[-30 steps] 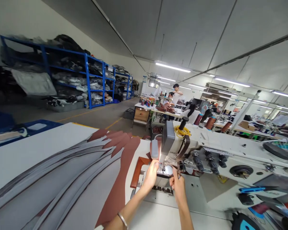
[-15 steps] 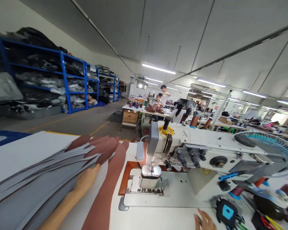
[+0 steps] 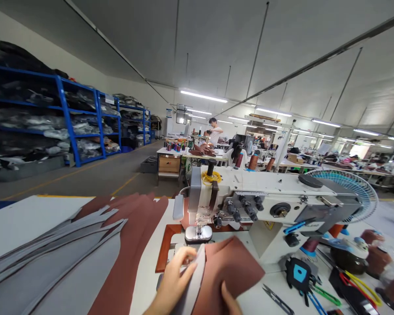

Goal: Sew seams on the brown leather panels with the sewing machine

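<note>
At far left, we see tall blue steel shelving [image 3: 61, 118] packed with bagged material, ranged along the wall so the aisle stays free. On the white worktable [image 3: 52, 206] lies a fanned stack of long, tapered grey and reddish-brown leather strips [image 3: 62, 249]; splayed like this, each pointed end stands apart and looks easy to lift singly. Our left hand [image 3: 172, 280] curls closed over the edge of a broad, matte reddish-brown leather panel [image 3: 228, 275], which shows a smooth grey face along that edge. The panel is tilted up between our hands, just in front of the polished steel presser foot [image 3: 198, 234], so the foot stays in view. Of our right hand [image 3: 231, 302], only one finger shows, laid on the panel's lower edge; we cannot tell if it grips. Behind them, a rust-brown frame [image 3: 166, 247] borders the bed of the white industrial sewing machine [image 3: 265, 197]. Further right, slim black thread snips [image 3: 277, 299] rest near cones of brown thread [image 3: 376, 258], while a round blue-caged fan [image 3: 343, 194] stands behind the machine.
</note>
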`<state>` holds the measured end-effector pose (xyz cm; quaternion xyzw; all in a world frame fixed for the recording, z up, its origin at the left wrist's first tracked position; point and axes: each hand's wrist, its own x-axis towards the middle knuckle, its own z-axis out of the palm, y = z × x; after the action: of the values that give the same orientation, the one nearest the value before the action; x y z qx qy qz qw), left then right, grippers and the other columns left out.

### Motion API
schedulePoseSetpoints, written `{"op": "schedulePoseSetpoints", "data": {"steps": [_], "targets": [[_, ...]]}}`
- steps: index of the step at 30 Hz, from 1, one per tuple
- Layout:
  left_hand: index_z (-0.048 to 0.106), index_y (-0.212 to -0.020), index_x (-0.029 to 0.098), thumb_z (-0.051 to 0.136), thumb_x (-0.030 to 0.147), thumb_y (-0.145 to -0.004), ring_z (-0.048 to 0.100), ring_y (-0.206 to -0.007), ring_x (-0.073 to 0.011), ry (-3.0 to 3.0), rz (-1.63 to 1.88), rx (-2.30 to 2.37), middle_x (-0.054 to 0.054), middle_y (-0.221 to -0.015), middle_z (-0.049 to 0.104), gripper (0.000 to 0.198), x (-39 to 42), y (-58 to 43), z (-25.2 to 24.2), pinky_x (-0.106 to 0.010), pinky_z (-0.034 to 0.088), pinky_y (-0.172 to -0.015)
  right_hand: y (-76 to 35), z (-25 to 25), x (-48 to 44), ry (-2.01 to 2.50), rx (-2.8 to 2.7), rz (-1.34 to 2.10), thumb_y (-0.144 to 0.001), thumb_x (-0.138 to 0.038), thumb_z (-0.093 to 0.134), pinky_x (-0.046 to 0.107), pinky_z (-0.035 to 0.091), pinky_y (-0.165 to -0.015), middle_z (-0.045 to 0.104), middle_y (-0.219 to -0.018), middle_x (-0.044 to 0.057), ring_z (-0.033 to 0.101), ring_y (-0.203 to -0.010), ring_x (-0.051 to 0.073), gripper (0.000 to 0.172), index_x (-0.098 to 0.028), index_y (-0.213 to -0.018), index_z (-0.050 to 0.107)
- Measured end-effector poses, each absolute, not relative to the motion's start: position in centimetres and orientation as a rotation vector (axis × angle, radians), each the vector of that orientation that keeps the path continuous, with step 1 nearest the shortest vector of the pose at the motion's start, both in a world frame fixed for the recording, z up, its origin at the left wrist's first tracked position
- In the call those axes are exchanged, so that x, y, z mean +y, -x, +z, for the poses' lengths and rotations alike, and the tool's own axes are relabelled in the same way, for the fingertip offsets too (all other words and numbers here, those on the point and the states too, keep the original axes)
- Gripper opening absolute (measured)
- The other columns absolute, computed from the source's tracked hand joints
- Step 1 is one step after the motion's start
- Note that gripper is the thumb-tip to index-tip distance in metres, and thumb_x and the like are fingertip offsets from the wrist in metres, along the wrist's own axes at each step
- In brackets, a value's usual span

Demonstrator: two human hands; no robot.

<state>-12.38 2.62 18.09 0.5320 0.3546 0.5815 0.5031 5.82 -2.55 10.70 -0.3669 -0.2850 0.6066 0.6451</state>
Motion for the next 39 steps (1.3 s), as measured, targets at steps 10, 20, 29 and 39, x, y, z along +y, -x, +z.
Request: {"op": "schedulePoseSetpoints", "data": {"steps": [10,20,29,39], "targets": [[0.072,-0.098,0.024,0.067,0.014,-0.073,0.064,-0.097,-0.0247,-1.585,1.036,0.815,-0.005,-0.099,0.071,0.028,4.8,8.1,18.0,-0.028,0.046,-0.087,-8.3,13.3,-0.9,0.755,-0.302,1.459,-0.053,-0.043,0.097,0.037,0.058,-0.084,0.068,-0.107,0.013,0.062,-0.107,0.031,0.062,-0.011,-0.099,0.07],[0.068,-0.078,0.019,0.052,0.013,-0.059,0.061,-0.086,-0.0242,-1.478,1.119,0.857,-0.002,-0.081,0.068,0.025,8.7,10.9,20.4,-0.03,0.046,-0.081,-11.3,15.6,3.8,0.902,-0.367,1.484,-0.048,-0.045,0.096,0.033,0.057,-0.077,0.069,-0.102,0.012,0.065,-0.1,0.031,0.067,-0.011,-0.099,0.07],[0.068,-0.082,0.019,0.067,0.047,-0.075,0.063,-0.09,-0.0259,-1.4,1.385,1.113,-0.005,-0.086,0.071,0.03,6.8,9.9,18.1,-0.032,0.046,-0.084,-13.9,14.2,6.4,1.2,-0.746,1.201,-0.061,-0.053,0.087,0.027,0.052,-0.079,0.068,-0.107,0.008,0.063,-0.103,0.027,0.063,-0.012,-0.105,0.068],[0.051,-0.09,0.023,0.066,0.052,-0.069,0.059,-0.092,-0.0253,-1.183,1.735,1.394,-0.002,-0.093,0.059,0.039,7.9,7.8,16.0,-0.04,0.044,-0.089,-15.6,13.8,9.7,1.34,-0.878,1.171,-0.056,-0.058,0.083,0.032,0.054,-0.08,0.07,-0.098,0.007,0.065,-0.098,0.031,0.06,-0.015,-0.098,0.072]]}}
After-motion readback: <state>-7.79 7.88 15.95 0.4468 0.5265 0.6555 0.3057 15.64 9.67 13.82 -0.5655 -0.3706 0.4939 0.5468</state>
